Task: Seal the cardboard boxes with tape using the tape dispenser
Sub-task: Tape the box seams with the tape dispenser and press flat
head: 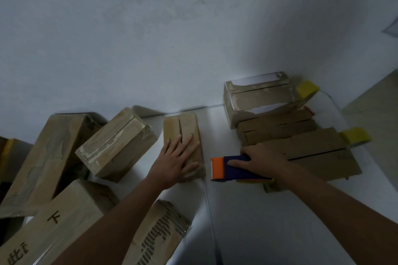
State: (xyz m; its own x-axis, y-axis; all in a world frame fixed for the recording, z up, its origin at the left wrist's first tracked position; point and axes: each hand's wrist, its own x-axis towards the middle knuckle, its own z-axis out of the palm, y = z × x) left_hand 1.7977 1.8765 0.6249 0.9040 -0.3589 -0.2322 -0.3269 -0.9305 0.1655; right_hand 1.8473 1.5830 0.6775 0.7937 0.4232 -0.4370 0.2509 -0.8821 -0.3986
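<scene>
Nearest, left of the grips: large cartons (49,228) printed with Chinese characters, "下" legible. Right hand (261,160) wrapped around the tape dispenser (234,167), orange nose pointing left toward the small box (183,135). Left hand (174,161) pressed flat on it, slit running away. Beyond the right grip: stacked boxes (258,96).

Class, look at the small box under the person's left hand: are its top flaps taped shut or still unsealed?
Unsealed. The small box shows a dark open seam between its flaps, no tape visible across it. The left hand presses it flat; the right hand grips the tape dispenser beside it.
</scene>
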